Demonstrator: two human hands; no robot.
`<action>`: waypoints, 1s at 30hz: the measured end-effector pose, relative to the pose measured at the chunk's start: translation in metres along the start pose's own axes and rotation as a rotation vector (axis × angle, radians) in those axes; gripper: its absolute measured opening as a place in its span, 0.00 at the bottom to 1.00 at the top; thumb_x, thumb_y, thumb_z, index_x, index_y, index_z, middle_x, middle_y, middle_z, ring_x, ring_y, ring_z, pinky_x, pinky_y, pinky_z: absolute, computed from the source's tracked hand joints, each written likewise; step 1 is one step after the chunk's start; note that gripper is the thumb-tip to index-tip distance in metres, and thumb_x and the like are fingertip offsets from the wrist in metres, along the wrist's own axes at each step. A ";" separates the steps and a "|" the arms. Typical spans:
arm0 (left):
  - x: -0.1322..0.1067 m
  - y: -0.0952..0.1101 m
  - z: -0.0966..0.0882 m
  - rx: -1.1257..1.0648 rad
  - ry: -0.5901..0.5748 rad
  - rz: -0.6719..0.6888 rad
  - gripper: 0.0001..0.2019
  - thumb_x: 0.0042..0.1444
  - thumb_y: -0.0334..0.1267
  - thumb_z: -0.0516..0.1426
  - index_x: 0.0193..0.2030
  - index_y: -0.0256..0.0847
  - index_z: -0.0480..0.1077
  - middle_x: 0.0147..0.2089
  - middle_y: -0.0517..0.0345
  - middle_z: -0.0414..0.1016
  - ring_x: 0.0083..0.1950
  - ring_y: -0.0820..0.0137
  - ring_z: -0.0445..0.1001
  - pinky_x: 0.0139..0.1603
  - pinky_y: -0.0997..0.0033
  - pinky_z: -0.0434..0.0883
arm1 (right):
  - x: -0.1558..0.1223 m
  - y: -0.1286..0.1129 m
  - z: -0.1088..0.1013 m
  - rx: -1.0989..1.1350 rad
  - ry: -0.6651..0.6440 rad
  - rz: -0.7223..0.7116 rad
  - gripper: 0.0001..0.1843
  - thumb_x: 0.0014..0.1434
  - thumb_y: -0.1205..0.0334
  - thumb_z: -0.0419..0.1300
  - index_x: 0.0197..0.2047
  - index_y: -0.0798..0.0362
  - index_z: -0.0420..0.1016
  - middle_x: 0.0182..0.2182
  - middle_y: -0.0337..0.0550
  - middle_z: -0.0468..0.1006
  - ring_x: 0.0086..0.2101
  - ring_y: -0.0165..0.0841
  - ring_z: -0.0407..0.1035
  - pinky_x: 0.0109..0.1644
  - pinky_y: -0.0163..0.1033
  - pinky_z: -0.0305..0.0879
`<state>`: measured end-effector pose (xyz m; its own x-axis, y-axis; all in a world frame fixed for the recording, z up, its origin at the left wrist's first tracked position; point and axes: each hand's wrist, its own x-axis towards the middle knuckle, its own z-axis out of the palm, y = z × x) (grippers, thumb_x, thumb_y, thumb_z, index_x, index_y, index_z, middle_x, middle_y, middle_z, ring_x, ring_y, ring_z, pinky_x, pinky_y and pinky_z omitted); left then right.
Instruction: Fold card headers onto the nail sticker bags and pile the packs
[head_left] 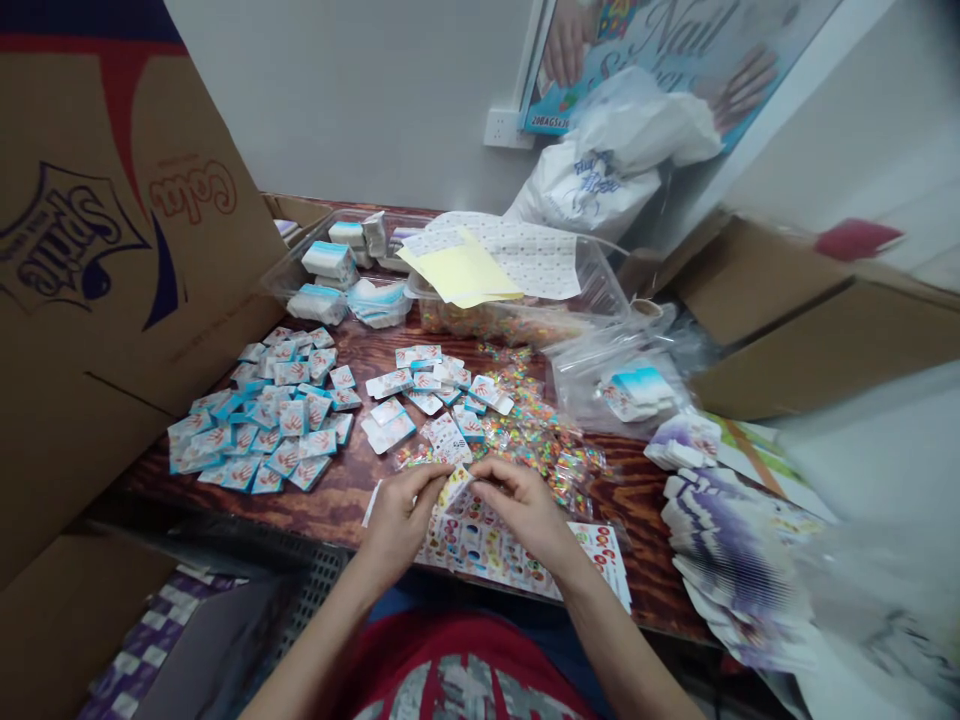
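Between my fingertips, near the table's front edge, is a small printed sticker sheet (pixel 454 487). My left hand (pixel 401 515) pinches its left side, and my right hand (pixel 525 507) pinches the right. Beneath both hands lie larger sheets of colourful stickers (pixel 495 555). Just beyond my fingers, another small printed sheet (pixel 448 438) rests near a group of little blue-and-white boxes (pixel 427 381), some with open flaps. Many small clear packets with bright multicoloured bits (pixel 525 400) spread over the table to the right of these boxes.
A heap of small hand-printed boxes (pixel 277 415) fills the left side, beside a large cardboard carton (pixel 97 250). Clear plastic trays (pixel 600 285) stand at the back. On the right are a clear bag (pixel 585 375), fanned purple-and-white cards (pixel 735 560) and an open carton (pixel 825 340).
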<state>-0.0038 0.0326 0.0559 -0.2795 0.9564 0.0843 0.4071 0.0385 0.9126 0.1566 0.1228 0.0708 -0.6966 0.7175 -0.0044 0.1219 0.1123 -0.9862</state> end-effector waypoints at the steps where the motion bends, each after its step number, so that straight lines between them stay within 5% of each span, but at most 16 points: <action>1: 0.001 0.000 -0.001 -0.028 0.023 -0.021 0.10 0.62 0.39 0.54 0.45 0.43 0.76 0.46 0.53 0.81 0.49 0.63 0.77 0.52 0.62 0.72 | 0.001 -0.003 0.002 -0.043 0.015 -0.037 0.06 0.59 0.62 0.57 0.32 0.52 0.75 0.30 0.40 0.72 0.34 0.33 0.67 0.39 0.36 0.62; 5: 0.003 -0.005 0.000 -0.239 0.019 -0.134 0.19 0.59 0.44 0.57 0.56 0.42 0.70 0.58 0.50 0.74 0.58 0.60 0.72 0.57 0.62 0.69 | 0.000 -0.011 0.004 -0.074 -0.028 -0.135 0.08 0.60 0.63 0.55 0.31 0.52 0.73 0.36 0.44 0.74 0.40 0.36 0.69 0.46 0.39 0.63; 7: 0.003 -0.008 0.000 -0.336 -0.042 -0.181 0.22 0.59 0.46 0.57 0.57 0.41 0.70 0.56 0.50 0.75 0.54 0.60 0.73 0.51 0.64 0.71 | -0.002 -0.012 0.004 -0.017 -0.073 -0.120 0.07 0.61 0.63 0.55 0.32 0.52 0.73 0.42 0.46 0.76 0.45 0.38 0.69 0.50 0.41 0.63; 10: 0.003 -0.007 -0.001 -0.349 -0.102 -0.204 0.17 0.59 0.49 0.56 0.48 0.38 0.74 0.40 0.55 0.78 0.38 0.67 0.73 0.36 0.72 0.69 | -0.004 -0.012 0.006 0.030 -0.094 -0.103 0.06 0.62 0.64 0.56 0.34 0.52 0.73 0.45 0.46 0.76 0.48 0.38 0.69 0.52 0.41 0.63; 13: 0.002 -0.001 -0.002 -0.189 -0.062 -0.114 0.16 0.63 0.46 0.53 0.31 0.38 0.72 0.27 0.61 0.68 0.29 0.72 0.65 0.30 0.74 0.60 | -0.003 -0.015 0.008 -0.039 -0.025 -0.138 0.06 0.62 0.64 0.56 0.34 0.51 0.72 0.38 0.44 0.75 0.42 0.36 0.69 0.48 0.39 0.64; 16: 0.000 0.005 -0.003 -0.012 0.003 0.016 0.18 0.64 0.43 0.51 0.24 0.39 0.64 0.23 0.63 0.62 0.27 0.74 0.61 0.29 0.73 0.56 | -0.002 -0.017 0.007 -0.168 0.056 -0.172 0.06 0.62 0.64 0.56 0.33 0.51 0.71 0.36 0.44 0.73 0.40 0.36 0.68 0.46 0.40 0.64; 19: -0.002 0.009 -0.007 0.026 0.085 0.050 0.19 0.64 0.43 0.50 0.22 0.40 0.61 0.22 0.63 0.60 0.25 0.74 0.60 0.28 0.72 0.56 | -0.001 -0.013 0.000 -0.271 0.121 -0.173 0.09 0.59 0.63 0.60 0.44 0.49 0.73 0.49 0.48 0.72 0.51 0.42 0.64 0.56 0.47 0.59; 21: -0.002 0.011 -0.011 -0.019 0.115 0.031 0.20 0.64 0.46 0.51 0.21 0.40 0.61 0.21 0.63 0.60 0.24 0.73 0.60 0.27 0.72 0.56 | -0.001 -0.007 -0.007 -0.283 0.083 -0.098 0.20 0.56 0.65 0.61 0.53 0.48 0.69 0.51 0.48 0.72 0.53 0.44 0.64 0.57 0.50 0.58; 23: -0.001 0.012 -0.015 -0.129 0.095 0.013 0.22 0.63 0.50 0.52 0.20 0.40 0.62 0.21 0.62 0.62 0.24 0.72 0.61 0.27 0.72 0.59 | -0.002 0.001 -0.013 -0.233 -0.015 -0.008 0.17 0.56 0.67 0.58 0.50 0.49 0.71 0.44 0.46 0.76 0.47 0.41 0.68 0.52 0.46 0.62; 27: 0.003 0.004 -0.010 -0.540 -0.090 -0.127 0.28 0.63 0.59 0.45 0.29 0.39 0.73 0.28 0.52 0.75 0.32 0.64 0.73 0.37 0.64 0.71 | -0.005 0.010 -0.016 -0.131 -0.087 -0.001 0.10 0.55 0.71 0.52 0.33 0.52 0.74 0.32 0.42 0.75 0.36 0.36 0.70 0.42 0.38 0.64; 30: 0.003 -0.007 0.006 -0.590 -0.199 -0.241 0.22 0.57 0.58 0.56 0.45 0.41 0.75 0.44 0.48 0.79 0.46 0.59 0.76 0.47 0.60 0.72 | -0.007 0.016 -0.009 -0.143 -0.020 -0.038 0.09 0.57 0.69 0.53 0.31 0.52 0.74 0.30 0.41 0.73 0.35 0.35 0.69 0.40 0.37 0.62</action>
<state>-0.0027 0.0373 0.0478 -0.1141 0.9782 -0.1737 -0.2062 0.1477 0.9673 0.1698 0.1258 0.0564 -0.7166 0.6969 0.0273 0.1940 0.2368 -0.9520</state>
